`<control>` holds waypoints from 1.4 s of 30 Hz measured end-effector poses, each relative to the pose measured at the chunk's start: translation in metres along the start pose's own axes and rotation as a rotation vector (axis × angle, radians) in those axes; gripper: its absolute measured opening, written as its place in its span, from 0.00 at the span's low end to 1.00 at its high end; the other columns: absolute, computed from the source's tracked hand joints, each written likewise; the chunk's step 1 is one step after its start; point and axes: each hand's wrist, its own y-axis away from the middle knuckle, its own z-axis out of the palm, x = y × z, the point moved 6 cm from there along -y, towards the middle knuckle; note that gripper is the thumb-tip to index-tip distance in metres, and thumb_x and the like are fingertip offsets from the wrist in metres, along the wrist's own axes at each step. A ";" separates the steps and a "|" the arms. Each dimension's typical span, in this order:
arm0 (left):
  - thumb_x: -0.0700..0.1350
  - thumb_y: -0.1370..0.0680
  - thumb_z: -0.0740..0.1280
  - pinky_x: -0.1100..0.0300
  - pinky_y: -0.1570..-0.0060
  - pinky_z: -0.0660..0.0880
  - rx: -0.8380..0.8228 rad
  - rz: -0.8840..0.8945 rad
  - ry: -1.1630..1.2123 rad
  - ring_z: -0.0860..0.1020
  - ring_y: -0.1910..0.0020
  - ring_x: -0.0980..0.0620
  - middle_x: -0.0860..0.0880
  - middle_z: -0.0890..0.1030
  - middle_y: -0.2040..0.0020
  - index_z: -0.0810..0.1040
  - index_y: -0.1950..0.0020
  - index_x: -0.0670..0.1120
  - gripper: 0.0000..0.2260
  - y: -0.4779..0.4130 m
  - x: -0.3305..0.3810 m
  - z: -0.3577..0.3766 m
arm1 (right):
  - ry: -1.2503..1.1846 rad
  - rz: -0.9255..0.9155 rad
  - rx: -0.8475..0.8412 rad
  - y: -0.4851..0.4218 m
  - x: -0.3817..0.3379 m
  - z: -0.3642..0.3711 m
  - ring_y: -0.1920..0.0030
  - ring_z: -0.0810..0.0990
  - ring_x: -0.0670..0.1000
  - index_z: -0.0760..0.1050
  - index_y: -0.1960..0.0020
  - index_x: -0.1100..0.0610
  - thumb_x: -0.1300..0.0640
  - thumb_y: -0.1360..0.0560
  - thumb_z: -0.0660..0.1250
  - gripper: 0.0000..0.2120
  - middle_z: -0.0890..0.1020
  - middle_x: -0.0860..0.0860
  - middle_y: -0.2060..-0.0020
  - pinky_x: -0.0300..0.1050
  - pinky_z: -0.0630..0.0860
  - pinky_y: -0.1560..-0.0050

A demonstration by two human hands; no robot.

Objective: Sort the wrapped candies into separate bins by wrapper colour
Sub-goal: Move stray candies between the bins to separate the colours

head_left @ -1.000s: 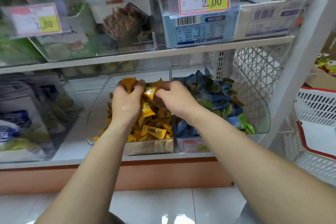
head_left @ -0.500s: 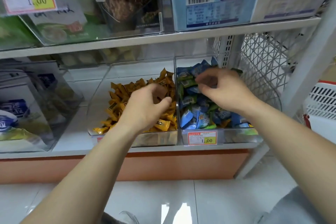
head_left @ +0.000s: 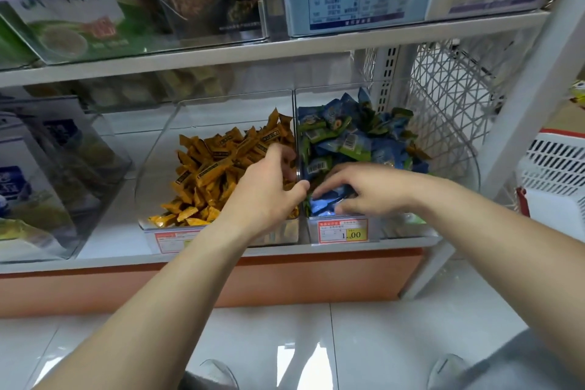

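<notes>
Just nearer than the right grip (head_left: 364, 191), on the front of the right bin (head_left: 408, 229): a price tag (head_left: 343, 230). Laid over the blue candies (head_left: 329, 201) at that bin's front, fingers spread and only lightly bent, thumb low toward the front wall; touching wrappers, not visibly closed on any.

Just left of it, across the clear divider (head_left: 297, 136), almost thumb to fingertip: left grip (head_left: 269, 199), over the right side of the left bin (head_left: 158, 149), fingers curled down into the orange candies (head_left: 215, 174). Fingertips hidden behind the knuckles, so cannot tell whether holding a piece.

Beyond the right grip's fingertips, heaped toward the back: more blue wrappers mixed with green candies (head_left: 319, 133). Far right of that grip, at the heap's edge, seemingly a stray orange wrapper (head_left: 418, 152), though blurred.

Probably a search-and-pick step. Best done by raking the top layer lightly with spread fingers, not digging, to expose odd colours without spilling over the front wall. Pinch one wrapper by its crimped tail rather than the slippery body. Lift clear of the divider before crossing. Confirm colour before letting go; easy to confuse green with blue in this light.
</notes>
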 end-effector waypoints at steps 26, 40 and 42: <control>0.61 0.23 0.65 0.50 0.40 0.75 -0.277 0.189 -0.239 0.75 0.37 0.45 0.46 0.75 0.35 0.69 0.30 0.47 0.27 0.009 0.072 0.053 | 0.127 0.224 0.629 0.066 0.029 -0.076 0.48 0.81 0.51 0.80 0.42 0.46 0.47 0.27 0.70 0.14 0.83 0.48 0.47 0.46 0.78 0.49; 0.57 0.29 0.73 0.52 0.53 0.78 -0.557 0.110 -0.312 0.80 0.51 0.48 0.48 0.83 0.51 0.81 0.44 0.47 0.20 0.000 0.071 0.075 | 0.198 0.212 0.213 0.055 0.050 -0.031 0.44 0.79 0.50 0.76 0.35 0.42 0.44 0.31 0.73 0.24 0.82 0.43 0.42 0.47 0.78 0.46; 0.51 0.27 0.74 0.54 0.48 0.78 -0.536 0.133 -0.287 0.80 0.47 0.50 0.50 0.84 0.48 0.83 0.43 0.48 0.15 0.001 0.071 0.070 | 0.184 0.200 0.217 0.056 0.053 -0.030 0.44 0.79 0.49 0.77 0.36 0.42 0.46 0.29 0.73 0.22 0.82 0.42 0.42 0.44 0.76 0.48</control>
